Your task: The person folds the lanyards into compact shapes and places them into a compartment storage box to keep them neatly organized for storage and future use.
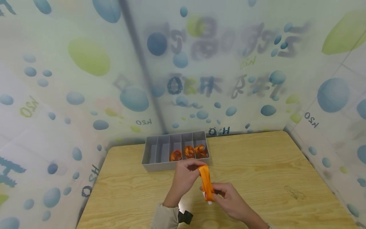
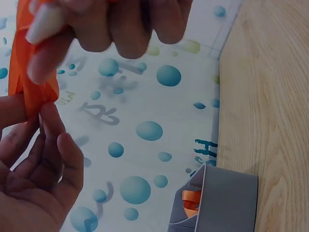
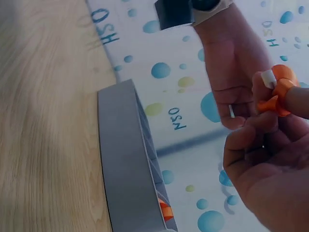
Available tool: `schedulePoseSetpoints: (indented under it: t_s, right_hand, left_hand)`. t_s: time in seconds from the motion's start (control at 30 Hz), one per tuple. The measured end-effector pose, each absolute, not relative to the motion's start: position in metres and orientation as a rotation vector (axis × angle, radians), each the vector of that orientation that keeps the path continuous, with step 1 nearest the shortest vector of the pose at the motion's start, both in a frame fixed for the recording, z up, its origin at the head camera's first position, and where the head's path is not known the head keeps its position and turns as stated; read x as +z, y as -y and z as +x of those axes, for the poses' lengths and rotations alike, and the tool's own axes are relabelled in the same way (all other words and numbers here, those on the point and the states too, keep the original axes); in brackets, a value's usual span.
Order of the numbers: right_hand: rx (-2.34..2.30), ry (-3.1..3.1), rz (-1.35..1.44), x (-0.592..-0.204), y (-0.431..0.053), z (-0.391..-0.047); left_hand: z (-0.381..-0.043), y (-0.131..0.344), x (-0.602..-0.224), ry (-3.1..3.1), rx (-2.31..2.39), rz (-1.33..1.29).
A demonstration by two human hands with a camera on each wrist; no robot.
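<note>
Both hands hold an orange ribbon (image 1: 206,181), folded into a long flattened loop, up over the table. My left hand (image 1: 184,178) pinches its upper end between thumb and fingers. Lower down and to the right, my right hand (image 1: 228,200) grips the other end, where a bit of white shows. The right wrist view has the ribbon (image 3: 285,89) bunched between the fingers of the two hands. In the left wrist view the ribbon (image 2: 31,72) runs from one hand's fingers to the other's.
A grey divided tray (image 1: 161,166) stands at the table's back edge, just beyond my left hand. Its three right-hand compartments hold coiled orange ribbons (image 1: 175,155). The wooden table (image 1: 257,165) meets patterned walls at the back and sides. A black object (image 1: 185,217) shows by my left sleeve.
</note>
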State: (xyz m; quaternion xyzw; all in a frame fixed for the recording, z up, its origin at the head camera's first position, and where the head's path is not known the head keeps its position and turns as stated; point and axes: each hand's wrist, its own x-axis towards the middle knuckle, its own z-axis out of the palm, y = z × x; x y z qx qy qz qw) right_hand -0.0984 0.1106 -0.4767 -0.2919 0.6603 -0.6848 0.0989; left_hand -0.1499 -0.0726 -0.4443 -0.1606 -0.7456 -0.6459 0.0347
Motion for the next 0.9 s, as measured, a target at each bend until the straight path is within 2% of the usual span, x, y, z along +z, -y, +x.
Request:
schedulePoseSetpoints:
  t_s: [0.2, 0.5, 0.9]
  right_hand:
    - [-2.121, -1.766, -0.852, -0.467, -0.115, -0.096]
    - [-2.235, -1.635, -0.815, -0.466, -0.119, -0.096]
    - [-2.338, -1.487, -0.794, -0.479, -0.118, -0.1]
  left_hand:
    - [-0.149, 0.072, -0.447, 2.31, -1.951, -0.528]
    - [-0.145, 0.071, -0.457, 2.19, -1.989, -0.848]
    - [-0.143, 0.071, -0.468, 2.405, -2.175, -0.696]
